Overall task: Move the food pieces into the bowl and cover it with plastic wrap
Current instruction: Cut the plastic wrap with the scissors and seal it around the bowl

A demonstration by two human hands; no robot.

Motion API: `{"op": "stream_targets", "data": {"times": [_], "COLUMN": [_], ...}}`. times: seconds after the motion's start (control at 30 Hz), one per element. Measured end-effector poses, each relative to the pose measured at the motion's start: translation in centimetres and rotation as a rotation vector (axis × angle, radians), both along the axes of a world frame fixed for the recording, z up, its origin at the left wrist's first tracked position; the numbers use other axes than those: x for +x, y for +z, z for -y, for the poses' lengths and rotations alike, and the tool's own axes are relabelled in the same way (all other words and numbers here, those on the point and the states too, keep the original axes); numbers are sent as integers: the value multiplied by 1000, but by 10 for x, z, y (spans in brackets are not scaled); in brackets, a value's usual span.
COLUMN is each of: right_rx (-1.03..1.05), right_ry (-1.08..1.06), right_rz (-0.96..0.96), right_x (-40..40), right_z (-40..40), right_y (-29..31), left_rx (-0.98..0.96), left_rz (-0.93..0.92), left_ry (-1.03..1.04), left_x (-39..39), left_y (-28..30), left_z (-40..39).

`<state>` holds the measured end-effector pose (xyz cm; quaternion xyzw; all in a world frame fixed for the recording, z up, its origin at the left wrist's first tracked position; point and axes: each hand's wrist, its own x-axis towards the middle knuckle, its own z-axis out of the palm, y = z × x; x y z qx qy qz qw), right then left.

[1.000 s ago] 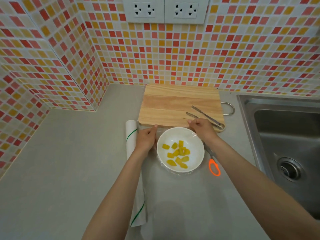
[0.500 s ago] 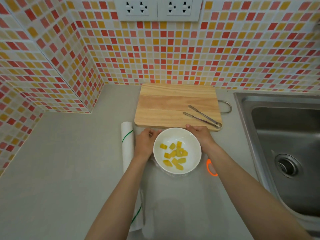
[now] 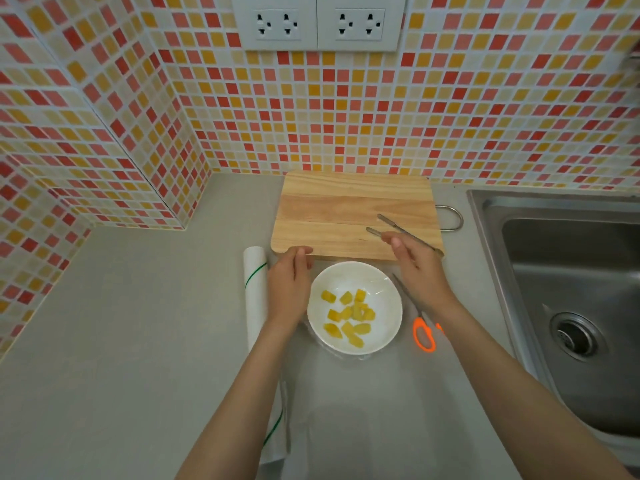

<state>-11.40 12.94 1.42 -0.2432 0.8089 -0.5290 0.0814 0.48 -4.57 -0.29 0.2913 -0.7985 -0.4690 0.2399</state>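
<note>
A white bowl (image 3: 355, 342) stands on the grey counter just in front of the wooden cutting board (image 3: 346, 209). Several yellow food pieces (image 3: 349, 315) lie inside it. Clear plastic wrap (image 3: 378, 285) glints over the bowl and crumples under its near rim. My left hand (image 3: 289, 287) lies flat against the bowl's left side, fingertips at the board's front edge. Right of the bowl, my right hand (image 3: 415, 268) is raised off it with loosely spread fingers over the board's front right corner, holding nothing that I can see.
A roll of plastic wrap (image 3: 254, 275) with green lines lies left of the bowl, reaching toward me. Metal tongs (image 3: 391, 223) rest on the board. Orange-handled scissors (image 3: 423, 336) lie right of the bowl. A steel sink (image 3: 571, 289) is at the right.
My right hand has come off the bowl's rim and moved up and right toward the tongs. My left hand has stayed against the bowl's left side. The camera has moved closer.
</note>
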Motion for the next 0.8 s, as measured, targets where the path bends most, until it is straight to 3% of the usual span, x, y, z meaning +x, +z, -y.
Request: {"op": "stream_targets", "data": {"times": [0.07,0.17,0.33,0.6,0.73,0.8], "right_rx": [-85,-5,-64,-396,-453,-414], "right_ry": [175,283,195,96,80,19], "right_rz": [204,295,388,902,1004,943], "right_x": [19,37,33,25,26,27], "right_z": [0,5,10,15,9,10], "right_y": [8,5,-1,-31,-43,-39], "left_rx": [90,174,334,846,929,907], "left_rz": [-63,-20,-27,-79,-43,1], "left_ry": [-111,-257,-184,-92,-121,-140], "left_x": [14,23,17,3,1,1], "left_y": [3,-4,-8,-18,-18,-16], "left_z": [-18,-34,-34,-28,-23,-20]}}
